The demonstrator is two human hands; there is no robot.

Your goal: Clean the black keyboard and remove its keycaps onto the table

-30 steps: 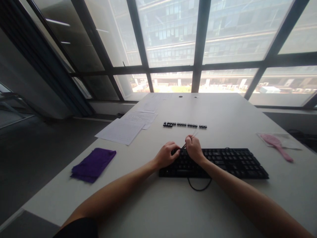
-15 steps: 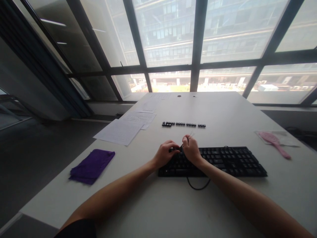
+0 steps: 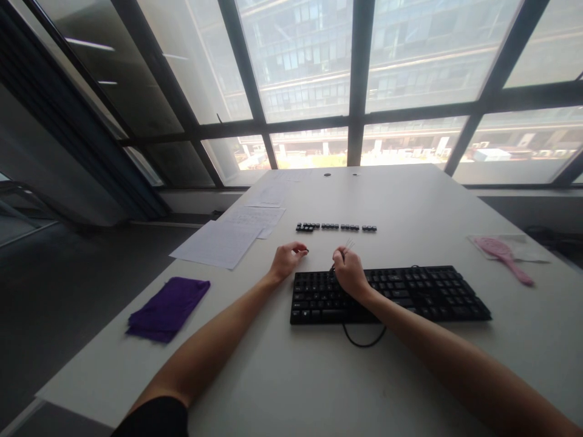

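Note:
A black keyboard [image 3: 419, 295] lies on the white table. Above its upper left edge, my left hand [image 3: 286, 260] pinches a small black keycap [image 3: 306, 250] between thumb and fingertips. My right hand [image 3: 350, 271] is closed around a thin wire keycap puller [image 3: 350, 244], over the keyboard's upper left part. The puller's thin wires stick up past the fist, and a dark end points down at the keys; its middle is hidden by the fingers. Loose black keycaps [image 3: 330, 226] stand in a row beyond both hands, with a few doubled up at the left end.
Left of the hands lie a folded purple cloth [image 3: 168, 309] and sheets of paper [image 3: 216, 243]. A pink hairbrush [image 3: 503, 258] rests on a clear bag at the right. The keyboard's cable [image 3: 364, 346] loops out at the front edge. Windows [image 3: 305, 60] rise behind the table [image 3: 392, 200].
My left hand has moved away from the keyboard, left and outward, with the small keycap in its fingertips. My right hand has stayed nearly in place with the puller. The view has shifted slightly.

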